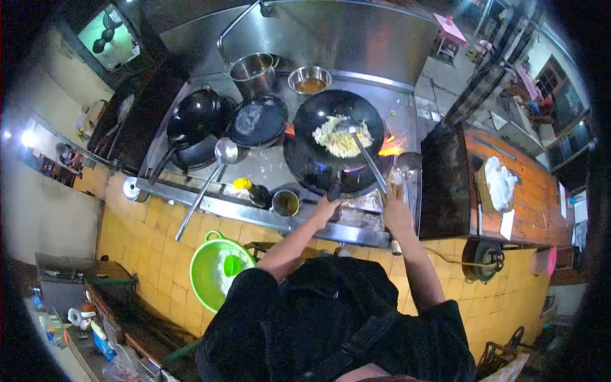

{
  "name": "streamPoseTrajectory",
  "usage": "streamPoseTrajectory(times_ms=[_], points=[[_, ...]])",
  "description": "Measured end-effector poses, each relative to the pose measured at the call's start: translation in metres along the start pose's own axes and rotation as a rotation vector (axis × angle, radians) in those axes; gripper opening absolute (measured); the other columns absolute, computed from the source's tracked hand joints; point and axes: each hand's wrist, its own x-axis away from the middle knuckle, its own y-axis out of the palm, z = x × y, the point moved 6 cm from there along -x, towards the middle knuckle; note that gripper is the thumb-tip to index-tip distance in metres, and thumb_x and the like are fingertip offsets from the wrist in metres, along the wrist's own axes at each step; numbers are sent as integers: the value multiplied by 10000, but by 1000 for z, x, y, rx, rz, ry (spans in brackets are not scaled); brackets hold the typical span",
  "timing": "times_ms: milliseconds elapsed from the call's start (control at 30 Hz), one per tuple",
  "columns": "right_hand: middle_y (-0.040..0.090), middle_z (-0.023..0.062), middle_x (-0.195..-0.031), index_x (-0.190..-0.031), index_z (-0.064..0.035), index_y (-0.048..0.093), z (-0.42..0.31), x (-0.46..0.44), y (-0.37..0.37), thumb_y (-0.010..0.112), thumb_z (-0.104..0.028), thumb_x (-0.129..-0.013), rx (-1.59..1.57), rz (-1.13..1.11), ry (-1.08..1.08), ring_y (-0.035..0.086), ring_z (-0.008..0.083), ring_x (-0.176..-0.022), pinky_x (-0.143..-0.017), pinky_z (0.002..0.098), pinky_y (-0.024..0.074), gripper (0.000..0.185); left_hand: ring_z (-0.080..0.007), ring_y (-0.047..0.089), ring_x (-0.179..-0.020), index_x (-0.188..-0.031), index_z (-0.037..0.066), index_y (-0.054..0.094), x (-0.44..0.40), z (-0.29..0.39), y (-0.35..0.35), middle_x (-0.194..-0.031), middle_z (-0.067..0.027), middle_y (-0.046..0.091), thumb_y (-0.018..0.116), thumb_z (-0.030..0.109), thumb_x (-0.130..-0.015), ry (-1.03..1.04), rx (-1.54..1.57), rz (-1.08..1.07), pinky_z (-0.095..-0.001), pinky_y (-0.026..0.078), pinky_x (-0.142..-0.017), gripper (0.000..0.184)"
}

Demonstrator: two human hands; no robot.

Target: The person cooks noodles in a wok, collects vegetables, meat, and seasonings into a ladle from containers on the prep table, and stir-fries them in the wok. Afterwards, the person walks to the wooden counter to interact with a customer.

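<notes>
My left hand (327,209) is closed round the dark handle (334,190) of a black wok (328,105). The wok sits over a lit burner, with orange flame (392,146) showing at its right side. Inside lies a pale, yellowish heap of noodle-like food (344,146). My right hand (398,215) grips the long handle of a metal ladle (369,159), whose head rests in the food and is partly covered by it.
Left of the wok are a black pan (258,127), a lidded black wok (200,114) and a second ladle (207,191). A steel pot (253,69) and a bowl of brown liquid (310,80) stand behind. A yellow-capped bottle (258,193) and a cup (285,202) stand at the front; a green basket (202,280) is below.
</notes>
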Motion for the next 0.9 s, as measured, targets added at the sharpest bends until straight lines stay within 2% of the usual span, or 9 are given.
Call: streamPoseTrajectory(times_ms=[133, 267, 333, 367, 467, 567, 733, 833, 900], points=[[594, 285, -849, -1339, -116, 294, -1, 26, -51, 510, -126, -812, -204, 0, 2, 600, 423, -740, -659, 498, 485, 569, -155, 528, -479, -778, 59, 491, -8, -13, -7, -634, -44, 527, 613, 138, -814, -41, 41, -2, -311, 446, -416, 150], [590, 199, -686, -1068, -40, 463, -2, 14, 24, 521, -139, -831, -271, 505, -162, 589, 340, -536, -457, 448, 443, 263, -136, 538, -500, -857, 81, 538, -13, -24, -13, -637, -33, 544, 661, 160, -777, 21, -31, 55, -287, 451, -443, 167], [508, 77, -576, -957, -54, 470, -10, -2, 39, 543, -149, -838, -1324, -341, 214, 516, 187, -433, -364, 335, 384, 169, -141, 538, -486, -841, 79, 536, 3, -12, -3, -623, -34, 539, 650, 157, -790, -80, 88, -18, -283, 448, -430, 148], [412, 0, -556, -937, -78, 477, -14, 3, 6, 555, -165, -849, -1273, -301, 110, 423, 75, -428, -357, 246, 335, 146, -141, 538, -486, -841, 79, 536, 6, -9, -1, -623, -34, 539, 650, 157, -790, -79, 94, -18, -283, 448, -430, 148], [582, 205, -677, -1045, 16, 504, -12, 28, -59, 540, -89, -820, -569, 164, -406, 564, 367, -517, -477, 416, 456, 250, -149, 535, -471, -826, 73, 530, 9, -1, 0, -615, -39, 534, 637, 148, -800, -111, 105, -51, -288, 447, -421, 133], [582, 297, -770, -1202, -27, 451, -7, 48, -72, 524, -145, -832, -398, 4, -308, 586, 451, -714, -648, 468, 486, 395, -145, 545, -490, -754, 44, 554, 14, 8, 3, -618, -34, 556, 607, 202, -826, -77, 33, -77, -290, 452, -456, 182], [588, 293, -758, -1226, 25, 443, -49, 7, 10, 459, -151, -812, -221, -39, -126, 593, 443, -719, -654, 501, 481, 451, -141, 551, -493, -767, 67, 567, -9, -24, -2, -601, -36, 555, 620, 235, -816, -230, 150, -75, -275, 454, -451, 183], [598, 270, -803, -1229, -88, 463, -22, 14, -40, 515, -180, -815, -339, -33, -308, 589, 435, -779, -706, 471, 489, 428, -145, 525, -475, -754, 78, 574, 1, -6, 6, -586, -30, 546, 611, 237, -822, -242, -66, 98, -268, 437, -459, 177], [595, 262, -903, -1259, -122, 448, -15, 43, -121, 551, -191, -799, -140, -214, -168, 580, 416, -859, -765, 459, 477, 476, -148, 500, -489, -714, 76, 550, 47, 29, 52, -567, -28, 524, 584, 197, -844, -323, 287, 198, -286, 419, -480, 181]])
